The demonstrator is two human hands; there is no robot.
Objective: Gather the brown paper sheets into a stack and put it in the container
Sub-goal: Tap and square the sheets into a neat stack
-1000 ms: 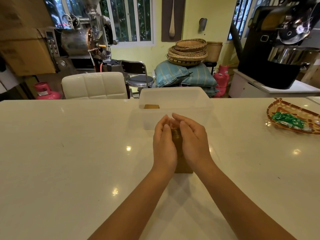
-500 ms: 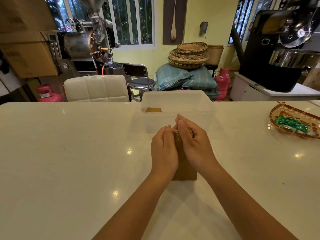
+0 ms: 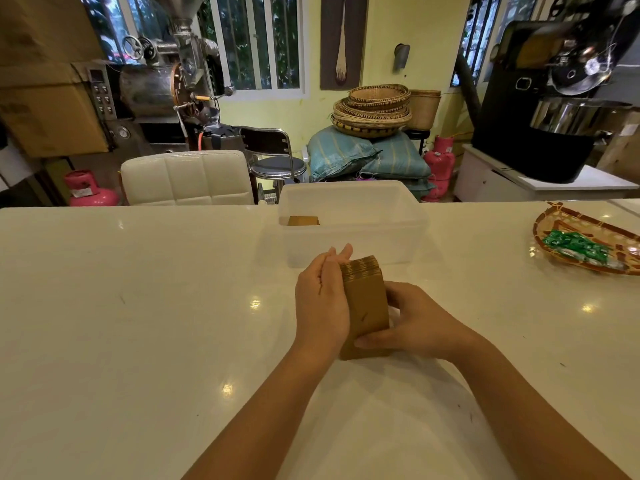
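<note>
Brown paper stack [image 3: 365, 303] clasped between left hand [image 3: 320, 299] and right hand [image 3: 417, 322].

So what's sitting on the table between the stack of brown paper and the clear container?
Nothing; the head view shows only bare white table between the paper stack and the container.

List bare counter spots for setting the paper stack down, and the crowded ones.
Free: the white counter left of the left hand; also between the right hand and the woven tray. Crowded: the brown paper stack sits close before the clear plastic container.
</note>
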